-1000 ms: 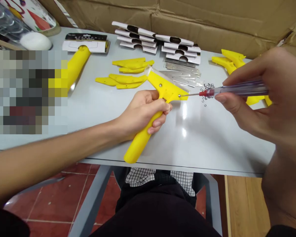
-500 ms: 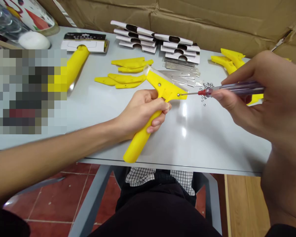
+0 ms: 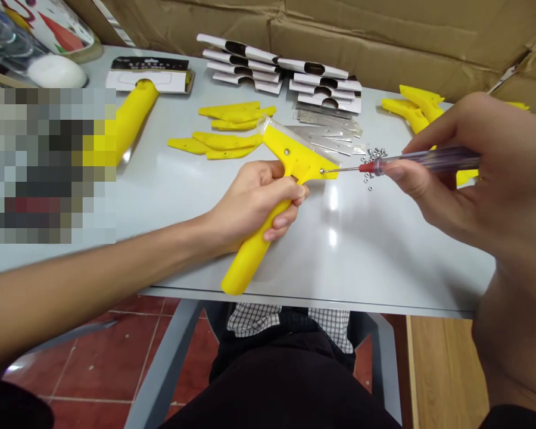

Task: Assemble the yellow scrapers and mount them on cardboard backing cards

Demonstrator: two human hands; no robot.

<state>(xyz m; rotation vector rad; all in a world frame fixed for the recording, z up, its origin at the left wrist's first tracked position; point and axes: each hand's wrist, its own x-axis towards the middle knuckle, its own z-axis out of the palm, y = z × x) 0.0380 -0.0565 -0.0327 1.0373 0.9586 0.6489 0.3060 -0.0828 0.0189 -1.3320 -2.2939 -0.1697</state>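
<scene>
My left hand (image 3: 263, 202) is wrapped round the handle of a yellow scraper (image 3: 245, 262), just below its wide head. A clear cover lies along the far edge of that head, over the blade side. In my right hand (image 3: 455, 173) is a screwdriver (image 3: 429, 159) with a see-through purplish handle and a red collar. Its thin shaft points left, and the tip meets a small screw (image 3: 322, 171) at the right end of the scraper head. A second screw or hole (image 3: 287, 152) shows near the head's left side. Behind the screwdriver lies a pile of small screws (image 3: 375, 156).
Loose yellow plates (image 3: 227, 143) and metal blades (image 3: 330, 128) lie beyond the scraper. White-and-black cards (image 3: 326, 95) stand at the back before a cardboard wall (image 3: 384, 36). More yellow parts (image 3: 413, 110) are at right. A packaged yellow scraper (image 3: 138, 113) lies at left, beside a blurred-out patch.
Both hands keep their grip, and the screwdriver tip stays at the same screw. The view has shifted very slightly; little else differs.
</scene>
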